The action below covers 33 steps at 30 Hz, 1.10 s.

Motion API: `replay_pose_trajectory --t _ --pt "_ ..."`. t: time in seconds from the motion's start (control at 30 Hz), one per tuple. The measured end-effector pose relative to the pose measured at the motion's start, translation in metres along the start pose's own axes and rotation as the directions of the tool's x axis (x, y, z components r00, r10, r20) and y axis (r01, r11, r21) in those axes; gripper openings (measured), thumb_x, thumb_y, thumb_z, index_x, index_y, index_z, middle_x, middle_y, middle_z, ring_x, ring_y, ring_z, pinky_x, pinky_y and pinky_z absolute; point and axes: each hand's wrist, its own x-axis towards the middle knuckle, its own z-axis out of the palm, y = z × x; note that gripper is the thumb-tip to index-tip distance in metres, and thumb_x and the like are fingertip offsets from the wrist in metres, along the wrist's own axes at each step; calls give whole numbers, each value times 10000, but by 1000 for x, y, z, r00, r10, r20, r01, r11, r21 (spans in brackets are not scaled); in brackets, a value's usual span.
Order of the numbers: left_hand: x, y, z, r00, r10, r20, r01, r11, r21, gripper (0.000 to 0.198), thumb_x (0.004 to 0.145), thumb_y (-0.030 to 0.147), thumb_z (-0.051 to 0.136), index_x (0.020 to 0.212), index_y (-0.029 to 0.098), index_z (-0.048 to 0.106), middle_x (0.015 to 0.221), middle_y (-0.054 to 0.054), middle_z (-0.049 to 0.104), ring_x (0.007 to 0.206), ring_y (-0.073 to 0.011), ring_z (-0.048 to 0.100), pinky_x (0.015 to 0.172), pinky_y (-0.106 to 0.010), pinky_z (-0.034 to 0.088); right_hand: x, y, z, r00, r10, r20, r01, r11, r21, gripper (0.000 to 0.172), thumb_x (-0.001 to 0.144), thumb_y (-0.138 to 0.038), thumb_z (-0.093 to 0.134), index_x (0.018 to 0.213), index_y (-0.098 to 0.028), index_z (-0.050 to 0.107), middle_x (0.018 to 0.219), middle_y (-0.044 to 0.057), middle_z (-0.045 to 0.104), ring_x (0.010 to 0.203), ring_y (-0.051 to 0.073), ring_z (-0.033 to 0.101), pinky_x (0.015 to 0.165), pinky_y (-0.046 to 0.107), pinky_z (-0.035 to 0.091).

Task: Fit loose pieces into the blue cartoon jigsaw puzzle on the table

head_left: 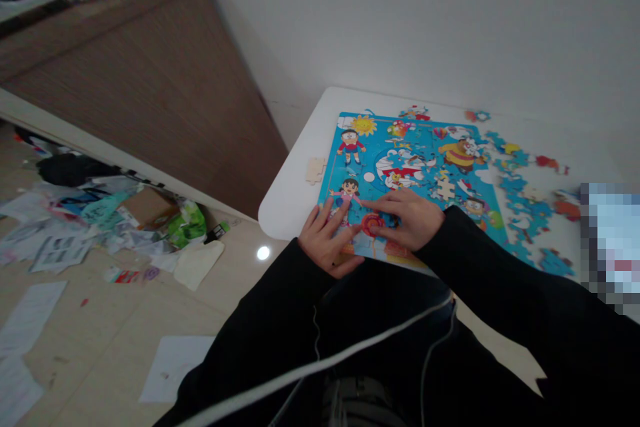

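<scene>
A blue cartoon jigsaw puzzle (370,177), partly assembled, lies flat in its board on the white table. My left hand (327,240) rests on its near left corner with fingers spread. My right hand (413,217) reaches in from the right, thumb and index finger apart and touching the puzzle around a round red picture (372,224). Its other fingers are partly hidden, and I cannot make out a loose piece in it. A plain-backed puzzle piece (445,188) lies on top of the puzzle just beyond the right hand.
Many loose puzzle pieces (530,207) are scattered right of the board. Face-down pieces (316,171) lie by its left edge. A blurred-out object (613,240) sits at far right. A wooden cabinet (150,73) stands left; papers and bags (100,213) litter the floor. A white cable (320,367) crosses my lap.
</scene>
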Motion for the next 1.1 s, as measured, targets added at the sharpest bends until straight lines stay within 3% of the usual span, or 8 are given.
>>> replay_pose_trajectory --t 0.27,0.47,0.63,0.83,1.1 --pt "7 3 -14 994 -15 110 10 999 48 568 764 599 484 1084 140 586 1284 -167 518 1238 -355 415 976 -463 323 3 -3 -3 1000 22 -11 -21 994 105 382 720 -304 638 1092 -218 646 872 51 647 781 172 596 698 292 477" --pt "9 5 -13 996 -29 86 25 999 46 658 739 595 522 1132 67 541 1255 -182 537 1200 -368 454 967 -455 338 3 -9 -6 995 99 -30 -85 949 304 285 669 -216 636 951 -205 595 783 10 617 618 110 565 510 212 443" --pt "4 2 -2 1000 -21 -19 21 999 34 562 771 607 429 1044 140 582 1250 -154 551 1230 -337 431 983 -445 315 1 -11 -5 987 161 -21 -138 899 416 212 691 -232 614 889 -199 547 865 33 624 600 103 593 463 203 431" --pt "1 -1 2 999 30 -43 -29 999 14 445 775 564 468 940 175 609 1278 -166 523 1257 -341 393 993 -457 291 -1 -11 -1 970 241 27 -210 778 593 181 733 -276 587 886 -201 526 751 3 623 556 111 611 476 219 445" --pt "1 -2 6 996 28 -87 -28 1000 -2 395 788 547 429 833 193 599 1258 -144 546 1248 -327 405 988 -439 285 -3 0 -4 930 367 28 -259 597 759 274 664 -342 663 871 -185 577 668 3 636 546 123 612 551 257 520"
